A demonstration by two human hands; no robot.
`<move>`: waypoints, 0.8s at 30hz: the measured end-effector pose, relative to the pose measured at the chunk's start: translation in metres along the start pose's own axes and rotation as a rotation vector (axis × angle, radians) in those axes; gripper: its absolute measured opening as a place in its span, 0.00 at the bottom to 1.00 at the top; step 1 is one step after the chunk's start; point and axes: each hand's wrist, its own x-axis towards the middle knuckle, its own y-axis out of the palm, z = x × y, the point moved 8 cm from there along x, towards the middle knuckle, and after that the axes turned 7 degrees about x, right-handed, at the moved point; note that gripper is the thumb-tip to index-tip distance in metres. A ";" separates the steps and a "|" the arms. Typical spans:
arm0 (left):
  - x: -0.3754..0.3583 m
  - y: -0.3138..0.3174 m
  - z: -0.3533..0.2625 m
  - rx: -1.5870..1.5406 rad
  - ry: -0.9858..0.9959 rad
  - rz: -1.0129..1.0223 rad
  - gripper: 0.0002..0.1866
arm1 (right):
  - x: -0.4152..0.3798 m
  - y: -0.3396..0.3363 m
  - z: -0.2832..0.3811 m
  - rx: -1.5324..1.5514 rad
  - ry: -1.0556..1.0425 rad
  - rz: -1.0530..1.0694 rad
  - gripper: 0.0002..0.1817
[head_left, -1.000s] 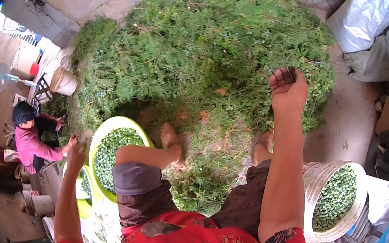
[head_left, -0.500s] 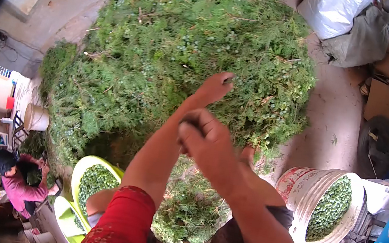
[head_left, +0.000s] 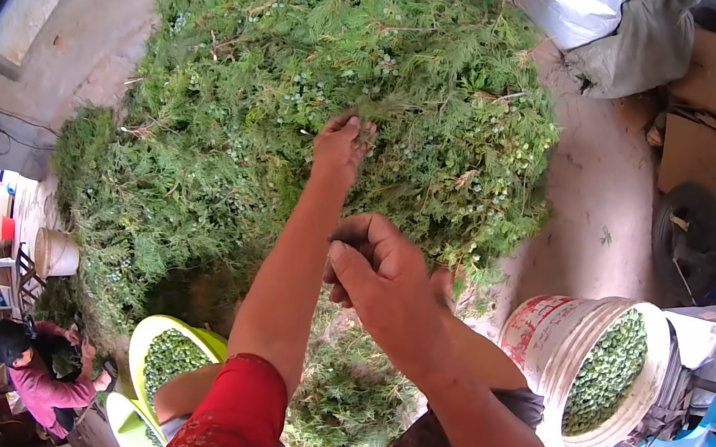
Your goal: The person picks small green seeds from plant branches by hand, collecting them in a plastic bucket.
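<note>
A great heap of green leafy branches (head_left: 320, 99), dotted with small pale berries, covers most of the concrete floor (head_left: 600, 193) and takes up the middle of the view. The left hand (head_left: 342, 143) reaches out into the upper middle of this heap, its fingers closed around a sprig at the surface. The right hand (head_left: 378, 277) hangs closer to the camera, above the near edge of the heap; its fingers are curled in with the thumb pressed against them, and whether anything lies inside cannot be told. The left forearm crosses in front of the lower part of the heap and hides it.

At the top right lie a white plastic sack (head_left: 580, 8) and a grey bag (head_left: 648, 45), touching each other, with flat cardboard (head_left: 715, 127) just beside them and a dark wheel (head_left: 690, 238) below that. A blue plastic chair (head_left: 714, 424) stands at the right edge.

A white bucket (head_left: 544, 332) to the right of the person's knees is filled nearly to the rim with small green fruits (head_left: 607, 373). A yellow-green basin (head_left: 143, 331) at the lower left, partly hidden by the red sleeve (head_left: 236, 408), holds the same green fruits. A smaller pale bucket (head_left: 56, 253) stands at the left of the heap; its contents do not show. Another person in a pink top (head_left: 44, 376) crouches at the bottom left, well apart.
</note>
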 end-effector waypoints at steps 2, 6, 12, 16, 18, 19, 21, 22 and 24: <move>-0.027 -0.005 -0.020 -0.033 0.034 0.050 0.14 | -0.001 0.001 -0.003 0.015 0.006 0.001 0.06; -0.060 -0.032 -0.046 -0.105 -0.017 0.069 0.13 | 0.005 -0.004 -0.008 -0.014 -0.017 -0.034 0.07; -0.141 0.001 -0.097 -0.071 -0.083 0.291 0.10 | 0.022 -0.014 -0.024 0.210 0.050 -0.115 0.13; -0.203 0.012 -0.118 0.206 -0.088 0.330 0.13 | 0.026 -0.003 -0.016 0.131 -0.017 -0.123 0.19; -0.229 0.009 -0.127 0.321 -0.055 0.277 0.12 | 0.029 0.007 -0.018 0.168 -0.025 -0.065 0.20; -0.239 0.005 -0.134 0.463 0.057 0.210 0.11 | 0.027 0.012 -0.018 0.169 -0.018 -0.056 0.20; -0.255 -0.002 -0.148 0.638 0.231 0.122 0.09 | 0.019 0.031 -0.013 0.234 0.003 0.051 0.21; -0.258 -0.007 -0.146 0.635 0.232 0.111 0.09 | 0.018 0.034 -0.016 0.230 0.012 0.059 0.21; -0.262 -0.017 -0.147 0.656 0.351 0.070 0.09 | 0.018 0.045 -0.019 0.003 -0.028 0.177 0.21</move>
